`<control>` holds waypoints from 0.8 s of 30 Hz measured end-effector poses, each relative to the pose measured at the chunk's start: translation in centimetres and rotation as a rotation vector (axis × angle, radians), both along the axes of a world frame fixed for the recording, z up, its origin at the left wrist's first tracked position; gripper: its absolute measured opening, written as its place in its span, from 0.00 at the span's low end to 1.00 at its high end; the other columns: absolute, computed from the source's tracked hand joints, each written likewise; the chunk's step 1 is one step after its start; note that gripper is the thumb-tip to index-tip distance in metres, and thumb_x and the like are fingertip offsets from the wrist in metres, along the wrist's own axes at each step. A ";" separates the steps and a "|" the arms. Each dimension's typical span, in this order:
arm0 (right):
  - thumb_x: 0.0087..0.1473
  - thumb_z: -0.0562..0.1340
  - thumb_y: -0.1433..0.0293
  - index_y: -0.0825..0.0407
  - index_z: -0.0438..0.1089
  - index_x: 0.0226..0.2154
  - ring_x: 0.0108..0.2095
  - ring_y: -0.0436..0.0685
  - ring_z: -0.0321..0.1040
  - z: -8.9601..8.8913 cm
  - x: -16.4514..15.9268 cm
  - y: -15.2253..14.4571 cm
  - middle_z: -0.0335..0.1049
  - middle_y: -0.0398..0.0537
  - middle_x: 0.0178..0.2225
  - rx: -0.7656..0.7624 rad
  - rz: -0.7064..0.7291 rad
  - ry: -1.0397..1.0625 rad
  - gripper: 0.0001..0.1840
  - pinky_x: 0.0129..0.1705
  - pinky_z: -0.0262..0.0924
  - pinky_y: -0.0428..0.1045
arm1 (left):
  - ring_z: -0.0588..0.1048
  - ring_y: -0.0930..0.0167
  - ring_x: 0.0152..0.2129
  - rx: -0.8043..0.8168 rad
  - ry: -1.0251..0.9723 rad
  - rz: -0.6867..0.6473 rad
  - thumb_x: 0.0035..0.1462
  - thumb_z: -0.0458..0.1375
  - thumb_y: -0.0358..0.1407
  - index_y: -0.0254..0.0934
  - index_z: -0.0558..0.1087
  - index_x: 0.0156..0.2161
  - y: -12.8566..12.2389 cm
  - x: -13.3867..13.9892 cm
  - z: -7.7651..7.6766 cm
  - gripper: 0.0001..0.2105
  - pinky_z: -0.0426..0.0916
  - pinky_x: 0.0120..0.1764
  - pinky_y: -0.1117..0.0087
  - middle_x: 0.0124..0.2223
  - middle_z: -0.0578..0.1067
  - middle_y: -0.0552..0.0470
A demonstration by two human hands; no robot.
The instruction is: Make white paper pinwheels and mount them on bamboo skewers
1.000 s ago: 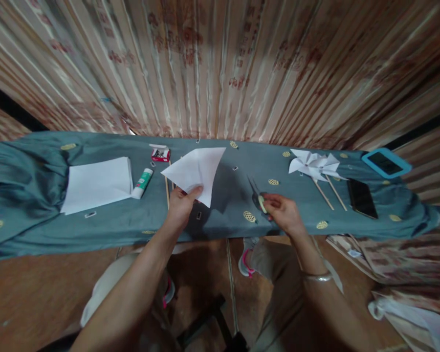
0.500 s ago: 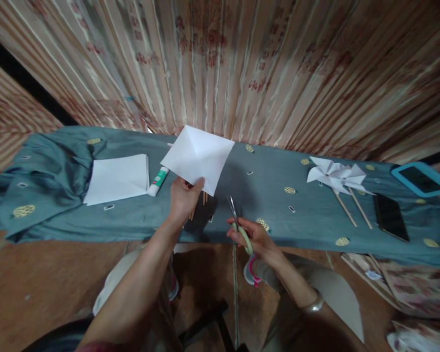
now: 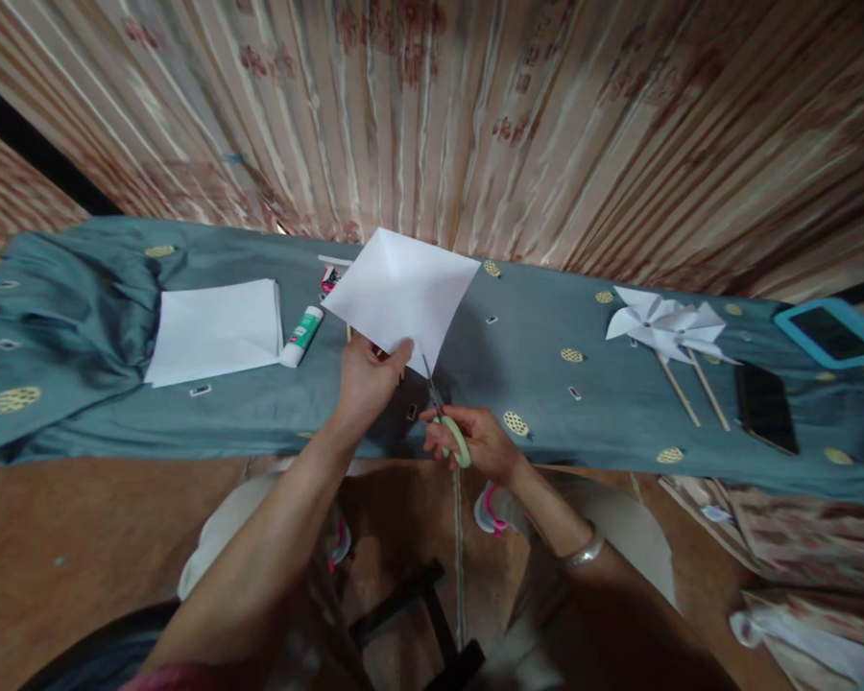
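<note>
Here, paper [image 3: 405,293], scissors [image 3: 459,434] over teal cloth [image 3: 609,413]; pleated curtain [image 3: 432,125] behind.

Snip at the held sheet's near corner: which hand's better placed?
Right, most likely: the right hand holds the scissors, which point into the near corner of the sheet. The left hand is occupied, pinching the sheet beside that corner.

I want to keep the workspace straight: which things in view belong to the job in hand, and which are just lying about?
Seem to belong:
white sheet, in the left hand
scissors, in the right hand
paper stack
green-and-white tube
red box, partly hidden
paper pinwheels

Seem just lying about:
black phone-like slab
blue-framed device
</note>
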State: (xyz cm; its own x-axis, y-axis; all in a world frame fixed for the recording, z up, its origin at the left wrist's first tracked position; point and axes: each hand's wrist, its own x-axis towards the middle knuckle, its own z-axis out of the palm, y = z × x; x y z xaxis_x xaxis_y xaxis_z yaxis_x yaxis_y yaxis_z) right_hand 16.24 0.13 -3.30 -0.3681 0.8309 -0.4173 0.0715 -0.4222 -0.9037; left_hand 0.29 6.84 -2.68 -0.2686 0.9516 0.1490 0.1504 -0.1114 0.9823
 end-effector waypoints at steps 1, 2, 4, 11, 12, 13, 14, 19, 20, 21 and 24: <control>0.39 0.72 0.54 0.55 0.74 0.35 0.21 0.48 0.66 0.0 0.0 0.1 0.73 0.45 0.24 -0.003 -0.007 0.008 0.25 0.20 0.59 0.43 | 0.74 0.68 0.26 -0.004 -0.003 -0.006 0.43 0.62 0.38 0.35 0.73 0.31 -0.1 0.0 0.0 0.10 0.69 0.31 0.70 0.28 0.77 0.51; 0.38 0.72 0.54 0.55 0.74 0.35 0.21 0.48 0.66 0.0 0.0 0.1 0.73 0.45 0.24 -0.005 -0.016 0.015 0.25 0.19 0.59 0.43 | 0.74 0.68 0.26 -0.003 -0.007 -0.013 0.43 0.62 0.38 0.35 0.72 0.31 -0.1 0.1 0.1 0.09 0.69 0.31 0.70 0.28 0.76 0.52; 0.36 0.73 0.54 0.55 0.74 0.34 0.20 0.47 0.65 -0.1 0.0 0.2 0.73 0.44 0.23 -0.006 -0.038 0.022 0.26 0.19 0.58 0.43 | 0.75 0.67 0.27 0.003 -0.010 -0.025 0.43 0.62 0.38 0.35 0.72 0.31 -0.2 0.1 0.1 0.09 0.69 0.31 0.70 0.28 0.77 0.52; 0.39 0.71 0.52 0.54 0.75 0.36 0.22 0.47 0.67 -0.6 0.4 0.3 0.75 0.45 0.25 0.021 -0.054 0.029 0.26 0.20 0.59 0.43 | 0.76 0.67 0.28 -0.016 -0.020 -0.050 0.43 0.62 0.36 0.35 0.72 0.32 -0.3 0.4 0.0 0.09 0.69 0.32 0.70 0.31 0.78 0.51; 0.39 0.71 0.52 0.54 0.75 0.36 0.22 0.48 0.68 -0.6 0.5 0.3 0.75 0.45 0.25 0.024 -0.053 0.032 0.26 0.20 0.59 0.43 | 0.76 0.67 0.28 -0.016 -0.036 -0.057 0.43 0.62 0.35 0.35 0.72 0.32 -0.3 0.4 0.0 0.09 0.69 0.32 0.70 0.31 0.78 0.51; 0.39 0.71 0.52 0.54 0.75 0.36 0.23 0.48 0.68 -0.5 0.6 0.3 0.75 0.45 0.26 0.028 -0.052 0.032 0.26 0.21 0.59 0.43 | 0.76 0.67 0.29 -0.014 -0.049 -0.060 0.43 0.62 0.35 0.35 0.72 0.33 -0.3 0.5 0.0 0.10 0.69 0.33 0.70 0.32 0.78 0.50; 0.39 0.71 0.53 0.54 0.75 0.37 0.23 0.48 0.68 -0.5 0.6 0.3 0.76 0.45 0.26 0.033 -0.051 0.029 0.26 0.21 0.59 0.43 | 0.76 0.67 0.29 -0.011 -0.058 -0.063 0.43 0.62 0.35 0.35 0.72 0.33 -0.3 0.5 0.0 0.10 0.69 0.33 0.69 0.32 0.78 0.50; 0.41 0.71 0.53 0.54 0.75 0.38 0.24 0.48 0.69 -0.3 0.6 0.3 0.76 0.46 0.27 0.036 -0.033 0.007 0.26 0.23 0.61 0.43 | 0.76 0.66 0.30 0.012 -0.058 -0.062 0.43 0.62 0.36 0.34 0.72 0.34 -0.4 0.6 -0.1 0.11 0.69 0.33 0.69 0.32 0.78 0.49; 0.40 0.71 0.53 0.54 0.75 0.38 0.24 0.48 0.68 -0.3 0.6 0.3 0.76 0.46 0.27 0.037 -0.033 0.008 0.26 0.23 0.61 0.43 | 0.76 0.66 0.30 0.013 -0.055 -0.063 0.44 0.62 0.36 0.34 0.73 0.34 -0.4 0.6 -0.1 0.11 0.70 0.34 0.69 0.33 0.78 0.49; 0.40 0.71 0.53 0.54 0.75 0.37 0.24 0.48 0.68 -0.4 0.6 0.3 0.76 0.46 0.27 0.039 -0.035 0.009 0.26 0.23 0.61 0.43 | 0.76 0.66 0.31 0.014 -0.049 -0.061 0.44 0.62 0.36 0.34 0.73 0.34 -0.4 0.6 -0.1 0.11 0.70 0.34 0.69 0.33 0.78 0.49; 0.40 0.71 0.52 0.54 0.75 0.37 0.23 0.48 0.68 -0.5 0.5 0.3 0.76 0.46 0.27 0.046 -0.038 0.009 0.26 0.23 0.61 0.44 | 0.76 0.66 0.31 0.009 -0.014 -0.062 0.44 0.62 0.36 0.34 0.73 0.34 -0.4 0.5 -0.3 0.10 0.70 0.34 0.69 0.33 0.79 0.49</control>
